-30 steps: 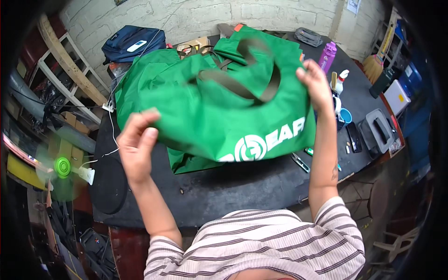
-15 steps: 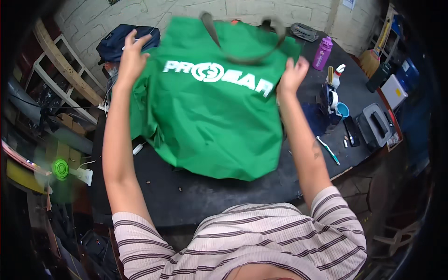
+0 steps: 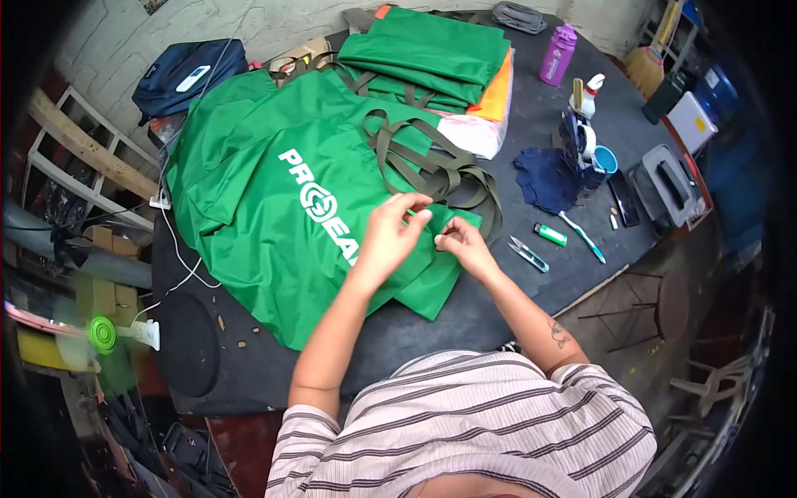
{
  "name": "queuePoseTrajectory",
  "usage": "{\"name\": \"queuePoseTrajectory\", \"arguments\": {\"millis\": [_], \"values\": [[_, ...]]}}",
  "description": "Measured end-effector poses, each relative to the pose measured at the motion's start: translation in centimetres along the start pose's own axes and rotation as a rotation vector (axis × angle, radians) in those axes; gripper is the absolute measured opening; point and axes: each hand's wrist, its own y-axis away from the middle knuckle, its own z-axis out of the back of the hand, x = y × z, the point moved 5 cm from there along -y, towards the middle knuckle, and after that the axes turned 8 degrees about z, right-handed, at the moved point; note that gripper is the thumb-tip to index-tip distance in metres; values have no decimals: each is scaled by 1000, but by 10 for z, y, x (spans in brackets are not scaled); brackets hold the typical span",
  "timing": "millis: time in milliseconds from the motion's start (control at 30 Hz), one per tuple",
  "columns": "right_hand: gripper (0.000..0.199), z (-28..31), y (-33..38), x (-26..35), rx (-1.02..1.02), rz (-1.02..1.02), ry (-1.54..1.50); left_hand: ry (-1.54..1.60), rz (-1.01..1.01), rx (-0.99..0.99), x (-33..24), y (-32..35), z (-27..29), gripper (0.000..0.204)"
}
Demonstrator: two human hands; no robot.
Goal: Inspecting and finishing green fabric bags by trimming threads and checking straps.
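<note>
The 2 hands meet low over the bench (image 3: 249,373). The left hand (image 3: 392,239) has a narrow grip, thumb and forefinger nearly together; the right hand (image 3: 466,249) has its thumb and fingertips drawn together at the fabric. Whether either pinches cloth or a thread cannot be told.

Under them, the green bag (image 3: 249,220) lies spread across the bench's middle, slack and wrinkled, its inside hidden. Its olive straps (image 3: 452,178) heap loosely just beyond the fingers, blocking the way across.

To the right lie small snips (image 3: 529,254), a short green tube (image 3: 550,235) and a toothbrush (image 3: 584,238). Past these, a navy cloth (image 3: 545,184) sits by a blue cup (image 3: 606,159), its contents unclear, and a grey container (image 3: 662,195) stands near the edge.

Farther back, folded green fabric (image 3: 423,50) partly covers a clear plastic bag (image 3: 473,135) with white material inside. A purple bottle (image 3: 558,56) stands upright; a blue backpack (image 3: 176,83) carries a white device (image 3: 194,79).
</note>
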Motion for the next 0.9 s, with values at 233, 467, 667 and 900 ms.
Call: {"name": "queuePoseTrajectory", "arguments": {"millis": [233,467,667,900], "values": [[40,3,11,19,-124,148,-247,-16,104,-42,43,-15,-48,43],[27,14,-2,17,-60,-5,-69,159,152,-24,55,-2,-31,40],[19,6,3,24,67,71,90,-9,166,-66,31,36,16,44],[20,3,15,50,202,394,417,-230,231,134,33,49,22,30]]}}
